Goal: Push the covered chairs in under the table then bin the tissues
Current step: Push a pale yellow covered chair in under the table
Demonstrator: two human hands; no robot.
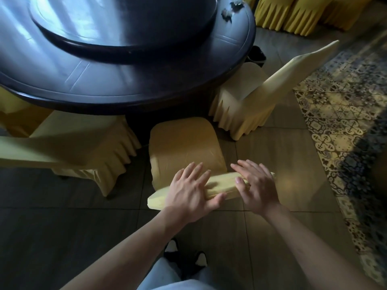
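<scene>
A yellow-covered chair (pixel 184 143) stands directly in front of me, its seat just short of the dark round table's edge (pixel 125 99). My left hand (pixel 192 189) and my right hand (pixel 255 185) both rest on the top of its backrest, fingers straight and spread, thumbs along the near side. Crumpled white tissues (pixel 232 9) lie on the tabletop at the far right rim. A second covered chair (pixel 251 95) stands to the right, seat partly under the table, and a third covered chair (pixel 83 149) to the left.
A raised round turntable (pixel 125 24) fills the table's middle. More yellow-covered chairs (pixel 303 15) stand at the back right. A dark bin (pixel 257 55) shows beyond the table edge. A patterned carpet (pixel 345 122) covers the floor on the right; my feet (pixel 186 258) are on grey tiles.
</scene>
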